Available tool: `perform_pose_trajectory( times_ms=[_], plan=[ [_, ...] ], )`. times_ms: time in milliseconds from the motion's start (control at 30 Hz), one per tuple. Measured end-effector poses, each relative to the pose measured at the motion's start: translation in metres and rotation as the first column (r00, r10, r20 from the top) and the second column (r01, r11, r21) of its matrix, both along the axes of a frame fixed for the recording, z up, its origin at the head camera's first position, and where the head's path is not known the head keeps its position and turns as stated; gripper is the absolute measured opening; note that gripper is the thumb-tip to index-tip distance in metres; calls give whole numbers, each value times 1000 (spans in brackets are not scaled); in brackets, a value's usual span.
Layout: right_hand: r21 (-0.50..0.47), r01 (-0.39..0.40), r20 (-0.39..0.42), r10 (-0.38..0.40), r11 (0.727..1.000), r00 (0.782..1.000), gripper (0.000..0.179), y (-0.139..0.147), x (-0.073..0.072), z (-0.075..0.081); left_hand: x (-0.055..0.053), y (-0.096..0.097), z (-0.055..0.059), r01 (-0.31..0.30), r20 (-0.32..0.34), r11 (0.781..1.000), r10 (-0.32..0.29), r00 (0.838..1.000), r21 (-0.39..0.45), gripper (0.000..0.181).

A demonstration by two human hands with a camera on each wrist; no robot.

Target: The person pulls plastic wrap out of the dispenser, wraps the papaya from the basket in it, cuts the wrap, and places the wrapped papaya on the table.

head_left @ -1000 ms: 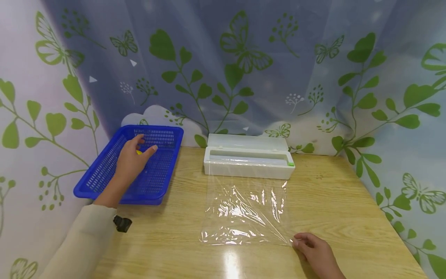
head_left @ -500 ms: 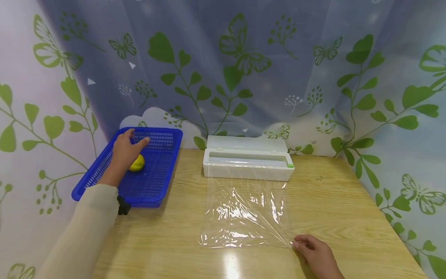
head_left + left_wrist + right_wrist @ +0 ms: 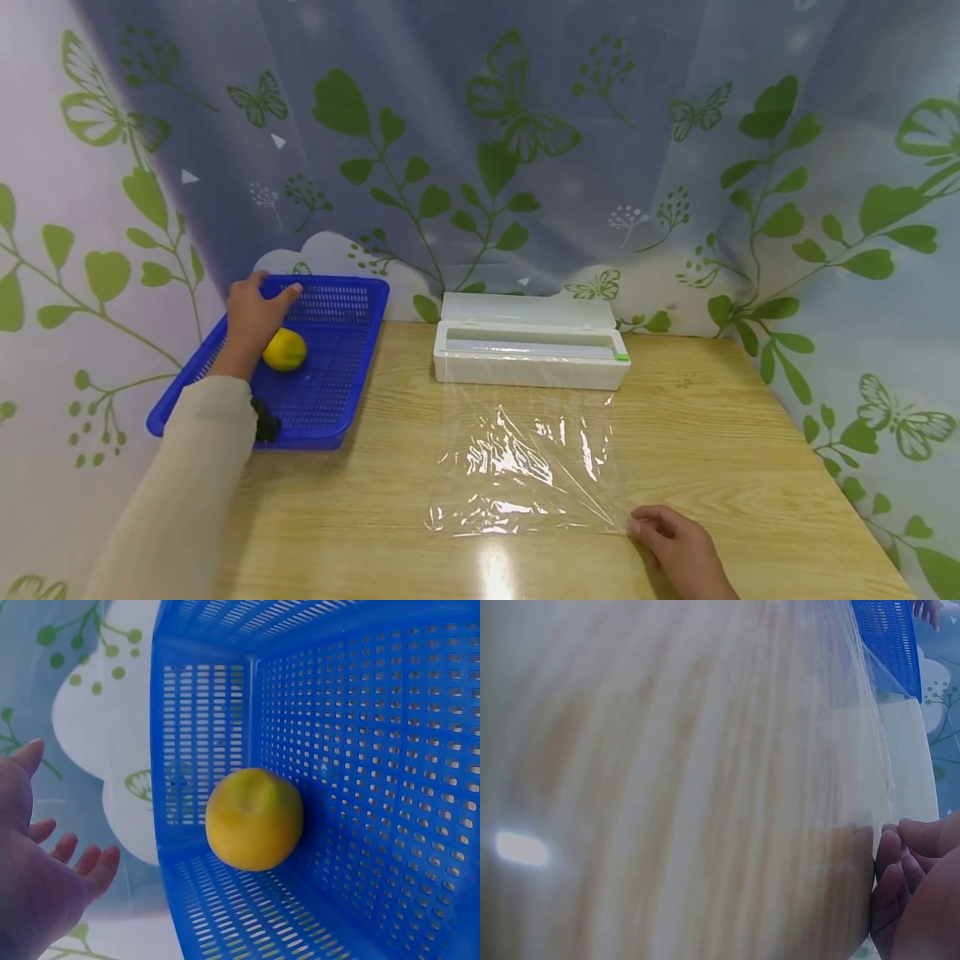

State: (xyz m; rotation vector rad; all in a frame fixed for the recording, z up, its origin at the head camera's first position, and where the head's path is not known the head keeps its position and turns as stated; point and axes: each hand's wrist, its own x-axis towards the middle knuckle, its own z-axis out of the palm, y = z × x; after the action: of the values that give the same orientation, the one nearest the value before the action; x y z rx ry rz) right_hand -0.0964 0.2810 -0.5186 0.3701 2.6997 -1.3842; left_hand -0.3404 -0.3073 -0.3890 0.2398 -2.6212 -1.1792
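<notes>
Left grip [image 3: 257, 321]: fingers loose, thumb apart, holding nothing; over the far-left corner of the blue basket [image 3: 311, 435], left of the frame.
Yellow fruit [image 3: 285, 350]: inside that basket, just beside the left wrist — the walls probably keep it from rolling.
Right grip [image 3: 678, 546]: pinches the near corner of the clear film [image 3: 525, 467], lower right, seemingly to keep it spread.
White box [image 3: 532, 372]: centre, lid tipped back so film can run out — its weight likely anchors the far end on the counter [image 3: 720, 417].
</notes>
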Motion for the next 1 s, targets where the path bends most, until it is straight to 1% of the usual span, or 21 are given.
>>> perform_pose_trajectory(
  times_ms=[133,267,433,567,667,800,933,1000],
  plan=[
    [-5,17,2,-17,1000,1000,19,0,0,2,-6,-1,-2,-11,0,999,11,1000,42,88],
    [-6,27,-13,-28,1000,1000,19,0,-1,2,-13,-3,-7,-24,16,996,23,1000,83,89],
    [-22,29,-28,-29,999,999,19,-1,-2,2,-21,-7,-15,-47,52,994,41,998,104,89],
    [-19,34,-26,-35,999,999,19,-1,-3,2,-26,-9,-21,-36,60,993,30,998,108,88],
    [-9,33,-15,-34,999,999,19,0,-4,1,-27,-13,-30,-39,68,992,31,997,124,87],
    [-2,33,3,-33,999,999,19,0,-4,0,-25,-19,-45,-72,125,986,53,991,149,88],
    [-4,37,3,-37,999,999,19,0,-3,-1,-24,-23,-56,-98,162,989,79,984,114,90],
    [-9,42,3,-42,999,999,19,0,-3,-1,-26,-22,-60,-97,173,991,79,982,95,92]
  ],
)
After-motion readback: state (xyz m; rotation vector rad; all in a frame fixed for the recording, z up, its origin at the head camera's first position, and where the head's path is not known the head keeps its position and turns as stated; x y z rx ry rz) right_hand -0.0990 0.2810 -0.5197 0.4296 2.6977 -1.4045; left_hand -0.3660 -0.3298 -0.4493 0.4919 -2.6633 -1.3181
